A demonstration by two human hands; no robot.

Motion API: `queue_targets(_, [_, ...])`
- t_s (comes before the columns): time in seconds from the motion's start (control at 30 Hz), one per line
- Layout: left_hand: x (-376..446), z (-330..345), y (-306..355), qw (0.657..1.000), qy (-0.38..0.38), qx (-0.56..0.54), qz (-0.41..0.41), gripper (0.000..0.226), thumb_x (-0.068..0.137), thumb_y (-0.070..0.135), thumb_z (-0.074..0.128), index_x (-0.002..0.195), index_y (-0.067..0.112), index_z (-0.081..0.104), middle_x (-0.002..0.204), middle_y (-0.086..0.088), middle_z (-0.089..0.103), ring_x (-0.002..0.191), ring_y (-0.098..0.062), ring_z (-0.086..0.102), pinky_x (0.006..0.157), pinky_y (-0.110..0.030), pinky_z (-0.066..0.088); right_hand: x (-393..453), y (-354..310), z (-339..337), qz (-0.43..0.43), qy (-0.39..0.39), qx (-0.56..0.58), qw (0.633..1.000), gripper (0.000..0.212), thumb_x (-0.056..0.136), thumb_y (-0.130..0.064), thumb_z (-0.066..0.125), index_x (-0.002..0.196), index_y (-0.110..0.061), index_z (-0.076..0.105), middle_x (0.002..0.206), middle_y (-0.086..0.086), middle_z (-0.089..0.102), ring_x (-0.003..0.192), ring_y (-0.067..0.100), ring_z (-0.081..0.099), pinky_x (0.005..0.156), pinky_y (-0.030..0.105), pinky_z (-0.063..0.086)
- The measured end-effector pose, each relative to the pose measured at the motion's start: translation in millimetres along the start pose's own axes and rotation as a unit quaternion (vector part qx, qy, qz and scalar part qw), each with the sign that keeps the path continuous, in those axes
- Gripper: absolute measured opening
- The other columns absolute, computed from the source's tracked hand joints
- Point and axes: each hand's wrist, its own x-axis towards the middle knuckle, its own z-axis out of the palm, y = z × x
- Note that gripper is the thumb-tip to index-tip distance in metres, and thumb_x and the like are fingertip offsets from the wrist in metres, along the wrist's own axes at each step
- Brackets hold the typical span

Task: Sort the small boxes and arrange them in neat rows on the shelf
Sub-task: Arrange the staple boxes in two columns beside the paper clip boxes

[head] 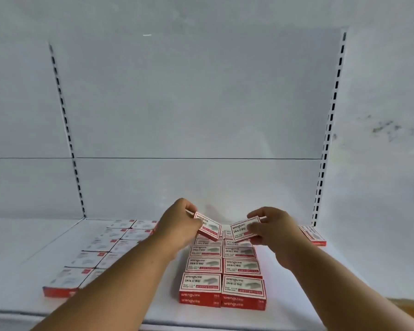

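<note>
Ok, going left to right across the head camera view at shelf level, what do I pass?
White-topped small boxes in two rows → left hand gripping a red-and-white staple box → right hand gripping another red-and-white staple box → lone red-and-white box by the right upright.

Two bare forearms, no sleeves visible

I've one head view only, facing the white shelf (120, 314) head-on, tilted down. It sits close, just above the shelf's front edge.
</note>
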Motion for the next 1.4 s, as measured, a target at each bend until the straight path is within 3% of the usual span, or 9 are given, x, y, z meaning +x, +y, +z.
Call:
queue_targets(0.13, [5.3,4.7,-7.7,0.997,-0.031,0.063,0.012,0.016,0.084,0.012,0.064,0.087,0.027,0.058,0.090,0.005,0.069,0.082,-0.016,0.070,0.077,-0.041,0.060,-0.4,7.5,5.2,0.003,0.045,-0.089,0.995,0.011,0.084,-0.008,0.067,0.084,-0.016,0.073,0.077,0.003,0.071,0.061,0.019,0.060,0.058,0.035,0.050])
queue_targets(0.47, [12.8,9.1,-7.7,0.960,-0.085,0.261,0.057,0.007,0.080,0.021,0.066,0.086,0.021,0.070,0.087,0.006,0.070,0.081,-0.014,0.066,0.077,-0.033,0.058,7.4,7.6,17.4,-0.004,0.001,-0.326,0.945,0.017,0.086,-0.029,0.068,0.102,-0.023,0.071,0.101,-0.003,0.069,0.087,0.016,0.064,0.071,0.025,0.051])
queue_targets(0.6, [10.9,13.8,-3.3,0.948,-0.047,0.296,0.111,0.013,0.082,0.020,0.065,0.094,0.024,0.066,0.095,0.007,0.062,0.085,-0.015,0.061,0.075,-0.030,0.054,14.9,7.9,12.3,-0.010,0.002,-0.321,0.947,0.030,0.082,-0.033,0.074,0.110,-0.026,0.064,0.106,-0.005,0.062,0.087,0.014,0.060,0.060,0.020,0.044])
queue_targets(0.7, [8.9,20.5,8.0,0.940,-0.014,0.302,0.157,0.009,0.085,0.021,0.064,0.093,0.024,0.064,0.095,0.005,0.057,0.082,-0.015,0.060,0.071,-0.026,0.053,17.2,7.0,2.9,-0.060,0.051,-0.307,0.948,0.026,0.087,-0.036,0.067,0.110,-0.023,0.064,0.101,-0.006,0.062,0.089,0.013,0.057,0.072,0.024,0.045])
queue_targets(0.87, [4.2,51.0,39.0,0.937,-0.053,0.277,0.207,0.015,0.084,0.023,0.065,0.098,0.028,0.064,0.098,0.008,0.057,0.087,-0.014,0.058,0.076,-0.028,0.052,19.3,10.9,-39.6,-0.102,0.081,-0.278,0.952,0.004,0.088,-0.026,0.063,0.090,-0.026,0.065,0.094,-0.008,0.065,0.083,0.015,0.061,0.064,0.023,0.043])
queue_targets(0.97, [7.8,71.2,58.2,0.932,-0.080,0.282,0.211,0.015,0.084,0.026,0.064,0.099,0.027,0.064,0.098,0.008,0.061,0.089,-0.016,0.059,0.076,-0.029,0.051,26.4,18.0,-75.6,-0.112,0.079,-0.300,0.944,0.014,0.088,-0.023,0.062,0.079,-0.033,0.059,0.092,-0.013,0.066,0.083,0.012,0.059,0.067,0.022,0.045])
queue_targets(1.1, [14.5,105.1,79.4,0.931,-0.121,0.284,0.197,0.020,0.085,0.023,0.062,0.105,0.027,0.063,0.107,0.008,0.063,0.098,-0.016,0.059,0.080,-0.027,0.048,45.5,31.4,-126.8,-0.092,0.035,-0.378,0.920,0.021,0.089,-0.018,0.061,0.104,-0.033,0.065,0.112,-0.011,0.062,0.094,0.010,0.055,0.065,0.017,0.043])
queue_targets(1.27, [19.3,156.6,99.8,0.908,-0.185,0.331,0.180,0.041,0.086,0.019,0.062,0.126,0.027,0.056,0.128,0.003,0.059,0.114,-0.019,0.057,0.093,-0.030,0.048,69.4,38.0,-159.5,-0.082,-0.071,-0.410,0.906,0.048,0.088,-0.023,0.069,0.133,-0.030,0.055,0.134,-0.005,0.055,0.113,0.014,0.056,0.097,0.024,0.043])
queue_targets(1.4, [25.4,185.7,106.2,0.876,-0.231,0.402,0.135,0.079,0.076,0.025,0.073,0.146,0.031,0.036,0.144,-0.001,0.049,0.126,-0.023,0.052,0.101,-0.034,0.047,83.8,46.9,-170.8,-0.025,-0.180,-0.336,0.924,0.065,0.083,-0.017,0.074,0.140,-0.029,0.048,0.129,-0.007,0.048,0.084,0.013,0.060,0.078,0.026,0.054])
